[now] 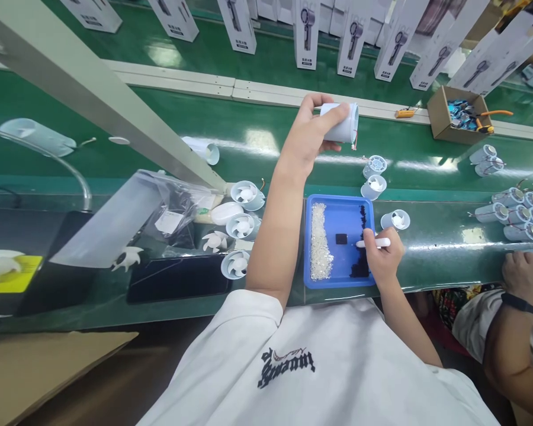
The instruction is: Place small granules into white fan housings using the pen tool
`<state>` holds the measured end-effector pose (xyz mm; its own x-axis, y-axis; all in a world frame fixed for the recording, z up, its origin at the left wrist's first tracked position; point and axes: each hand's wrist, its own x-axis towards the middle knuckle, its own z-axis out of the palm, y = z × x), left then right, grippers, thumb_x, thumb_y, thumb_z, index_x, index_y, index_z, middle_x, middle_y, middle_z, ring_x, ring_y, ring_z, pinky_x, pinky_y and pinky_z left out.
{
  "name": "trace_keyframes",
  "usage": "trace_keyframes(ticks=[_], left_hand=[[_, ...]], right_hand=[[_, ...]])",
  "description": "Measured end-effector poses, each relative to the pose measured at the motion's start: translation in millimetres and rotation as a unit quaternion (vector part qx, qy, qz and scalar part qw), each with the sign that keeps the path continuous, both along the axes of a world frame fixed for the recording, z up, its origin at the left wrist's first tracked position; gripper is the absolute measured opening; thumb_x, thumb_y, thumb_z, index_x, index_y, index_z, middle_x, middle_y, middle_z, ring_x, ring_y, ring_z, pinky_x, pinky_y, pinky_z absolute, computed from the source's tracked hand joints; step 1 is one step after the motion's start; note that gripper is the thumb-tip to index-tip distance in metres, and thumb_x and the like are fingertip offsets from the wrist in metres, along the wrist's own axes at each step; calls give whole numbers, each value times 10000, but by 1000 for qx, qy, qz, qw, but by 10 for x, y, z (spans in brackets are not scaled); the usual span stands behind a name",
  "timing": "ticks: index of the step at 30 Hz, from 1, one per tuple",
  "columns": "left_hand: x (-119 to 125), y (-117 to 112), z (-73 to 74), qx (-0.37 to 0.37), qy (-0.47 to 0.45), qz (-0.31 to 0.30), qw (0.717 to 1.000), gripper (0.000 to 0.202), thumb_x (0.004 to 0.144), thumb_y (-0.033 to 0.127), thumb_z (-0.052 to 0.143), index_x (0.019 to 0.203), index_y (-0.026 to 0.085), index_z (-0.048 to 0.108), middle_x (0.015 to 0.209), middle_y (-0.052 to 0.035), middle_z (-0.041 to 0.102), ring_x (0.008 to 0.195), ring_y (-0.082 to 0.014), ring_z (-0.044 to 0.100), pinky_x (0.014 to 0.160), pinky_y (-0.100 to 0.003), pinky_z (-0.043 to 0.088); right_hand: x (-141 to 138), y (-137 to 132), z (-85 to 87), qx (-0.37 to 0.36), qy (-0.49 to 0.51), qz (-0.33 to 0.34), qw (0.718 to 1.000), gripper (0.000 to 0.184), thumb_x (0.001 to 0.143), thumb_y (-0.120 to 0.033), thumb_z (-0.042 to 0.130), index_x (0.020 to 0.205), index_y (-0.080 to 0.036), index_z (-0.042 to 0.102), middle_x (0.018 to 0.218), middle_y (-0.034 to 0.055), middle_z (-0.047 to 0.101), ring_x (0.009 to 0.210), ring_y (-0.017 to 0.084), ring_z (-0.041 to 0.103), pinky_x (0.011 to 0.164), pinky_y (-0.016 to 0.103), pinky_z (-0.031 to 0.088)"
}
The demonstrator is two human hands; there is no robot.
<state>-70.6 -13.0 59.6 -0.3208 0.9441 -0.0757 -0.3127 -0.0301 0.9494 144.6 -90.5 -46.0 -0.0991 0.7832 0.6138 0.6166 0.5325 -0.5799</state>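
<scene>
My left hand (310, 133) is raised over the green belt and is closed round a white cylindrical fan housing (341, 122) with a thin wire hanging from its end. My right hand (382, 254) rests at the right edge of a blue tray (310, 242) and pinches a white pen-like tool (373, 242), its tip over the tray. In the tray lie a strip of small clear bits (320, 242), a small dark square (341, 238) and a dark pile (362, 260).
White fan housings (242, 207) with impellers sit left of the tray, a few more (373, 177) behind it, several more (522, 207) at right. A plastic bag (169, 207) lies at left. Another person's hand (525, 275) is at right. Boxes (306, 29) line the far belt.
</scene>
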Motion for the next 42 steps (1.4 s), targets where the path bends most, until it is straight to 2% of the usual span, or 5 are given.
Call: trace_keyframes(ticks=[6, 14, 19, 36, 42], left_hand=[[14, 3, -11, -1, -5, 6, 1000, 194, 850, 286, 634, 1011, 233, 541, 860, 7, 625, 942, -173, 682, 682, -190, 503], [-20, -10, -20, 33, 3, -5, 999, 179, 831, 298, 640, 896, 228, 489, 856, 7, 631, 803, -144, 666, 597, -199, 461], [-1, -14, -23, 49, 4, -11, 999, 179, 829, 294, 646, 878, 227, 488, 843, 10, 616, 756, -128, 643, 578, -202, 460], [49, -22, 15, 8, 9, -1, 1000, 177, 837, 313, 648, 896, 229, 503, 879, 5, 620, 905, -172, 672, 655, -205, 473], [44, -18, -3, 39, 16, -15, 999, 186, 838, 292, 640, 876, 224, 471, 823, 8, 625, 749, -149, 663, 562, -214, 470]], right_hand=[[-116, 9, 22, -53, 4, 50, 997, 480, 856, -379, 625, 535, -231, 301, 505, -58, 357, 473, 101, 363, 477, 266, 309], [-63, 55, 10, -34, 16, -5, 999, 479, 846, -376, 633, 531, -230, 303, 515, -54, 363, 485, 103, 361, 501, 280, 310], [-171, 92, 29, -48, 4, 64, 997, 473, 854, -348, 622, 541, -232, 287, 515, -60, 339, 481, 100, 344, 485, 270, 302], [-13, 72, 5, -20, 11, -12, 1000, 488, 872, -413, 575, 522, -238, 284, 492, -48, 360, 488, 114, 351, 504, 291, 313], [-76, 99, 11, -24, 23, 17, 999, 463, 876, -375, 576, 532, -237, 298, 504, -49, 375, 490, 112, 366, 512, 293, 320]])
